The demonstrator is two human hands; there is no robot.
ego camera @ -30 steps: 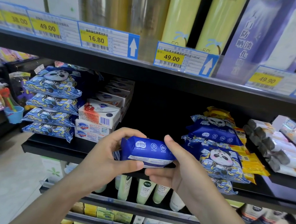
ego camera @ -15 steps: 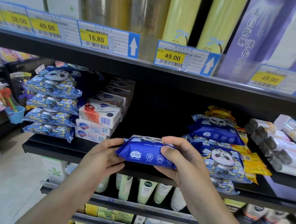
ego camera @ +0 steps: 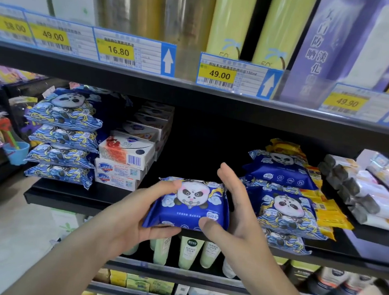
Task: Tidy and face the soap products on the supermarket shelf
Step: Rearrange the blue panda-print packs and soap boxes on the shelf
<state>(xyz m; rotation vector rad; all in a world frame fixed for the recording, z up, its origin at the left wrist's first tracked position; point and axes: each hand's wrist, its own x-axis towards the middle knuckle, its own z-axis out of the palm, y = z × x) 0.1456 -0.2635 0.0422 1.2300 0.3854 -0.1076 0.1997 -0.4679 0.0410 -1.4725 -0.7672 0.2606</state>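
Observation:
A dark blue panda-print pack (ego camera: 189, 201) is held face up just over the front edge of the black shelf (ego camera: 77, 198), in the gap between two stacks. My left hand (ego camera: 132, 215) grips its left end, fingers on top and thumb underneath. My right hand (ego camera: 237, 213) stands along its right side with fingers straight and the thumb touching the front edge. White Safeguard soap boxes (ego camera: 126, 155) are stacked to the left of the gap.
A pile of blue wave-print panda packs (ego camera: 64, 134) sits at the shelf's left end. Similar panda packs (ego camera: 283, 203) and yellow packs (ego camera: 325, 207) lie on the right, then grey-ended packs (ego camera: 355, 193). Price tags (ego camera: 219, 75) line the shelf above. Bottles (ego camera: 188, 251) stand below.
The pack has been turned from edge-on to panda face up and moved toward the shelf. My right hand has loosened from a grip to straight fingers beside it.

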